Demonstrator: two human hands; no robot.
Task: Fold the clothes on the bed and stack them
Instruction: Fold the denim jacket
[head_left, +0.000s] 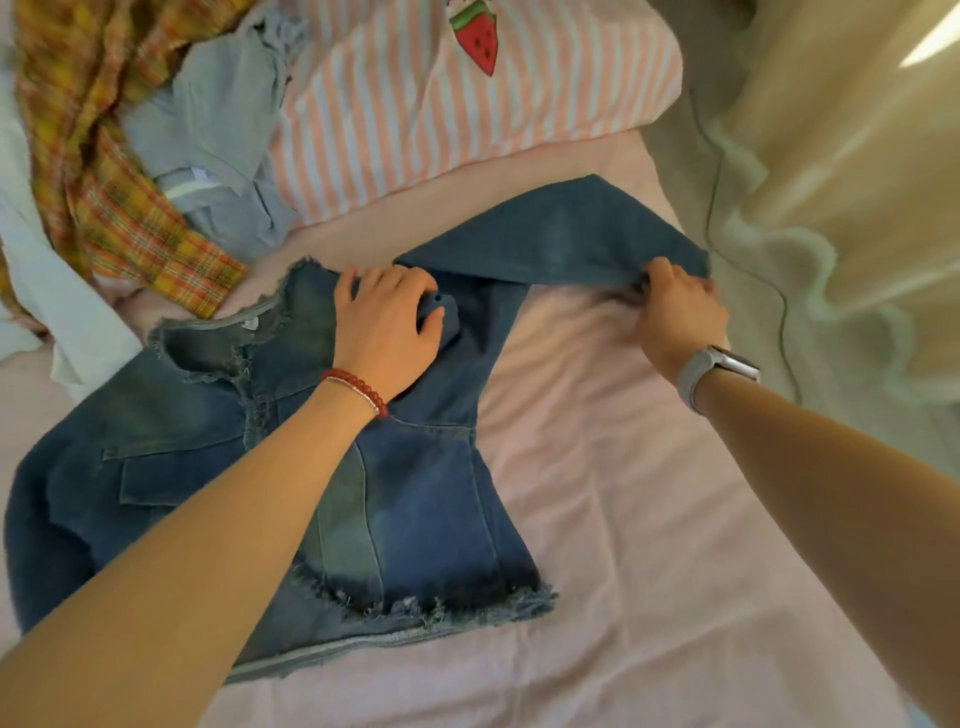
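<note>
A blue denim jacket (415, 499) with frayed hem and collar lies spread on the pink bed sheet (623, 519). My left hand (387, 325) rests at its shoulder, fingers curled round a fold of denim there. One sleeve (561, 239) stretches out to the right. My right hand (678, 304) pinches the cuff end of that sleeve just above the sheet.
A yellow and orange plaid garment (114, 171), a pale blue garment (223, 135) and a white cloth (57, 291) are heaped at the upper left. A pink striped pillow (441, 114) with a strawberry print lies behind. A curtain (841, 156) hangs at the right.
</note>
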